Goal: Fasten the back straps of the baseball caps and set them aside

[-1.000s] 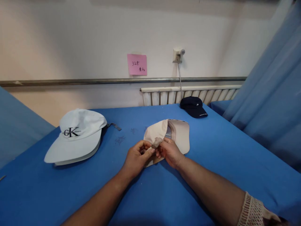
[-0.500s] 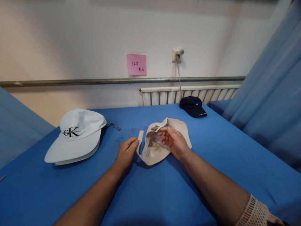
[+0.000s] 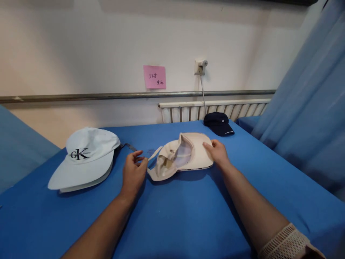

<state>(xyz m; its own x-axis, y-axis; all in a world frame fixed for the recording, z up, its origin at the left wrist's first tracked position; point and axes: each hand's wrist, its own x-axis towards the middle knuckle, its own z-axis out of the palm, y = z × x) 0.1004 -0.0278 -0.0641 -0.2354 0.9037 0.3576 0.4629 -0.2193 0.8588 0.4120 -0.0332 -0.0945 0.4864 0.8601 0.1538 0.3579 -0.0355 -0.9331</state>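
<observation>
A beige baseball cap (image 3: 167, 158) rests on its side on the blue-covered table, its hollow inside and the underside of its brim toward me. My right hand (image 3: 217, 153) grips the outer edge of that brim, thumb on the underside and the other fingers hidden behind it. At the cap's back, the loose adjustment strap (image 3: 155, 154) sticks out to the left. My left hand (image 3: 134, 172) has the strap at its thumb and forefinger, the remaining fingers loosely bent; the exact contact is hard to see.
Stacked pale blue caps (image 3: 88, 158) with black lettering stand at the left, a dark strap trailing toward my left hand. A navy cap (image 3: 219, 124) lies at the far right. Behind are a radiator (image 3: 185, 113), a metal rail (image 3: 113, 96) and a plugged-in cord (image 3: 202, 86). Blue curtains (image 3: 304, 97) hang at the sides.
Both hands were together at the cap's back; they have moved apart. The strap has come loose from the back. My right hand has shifted to the brim, and the cap has turned and moved left.
</observation>
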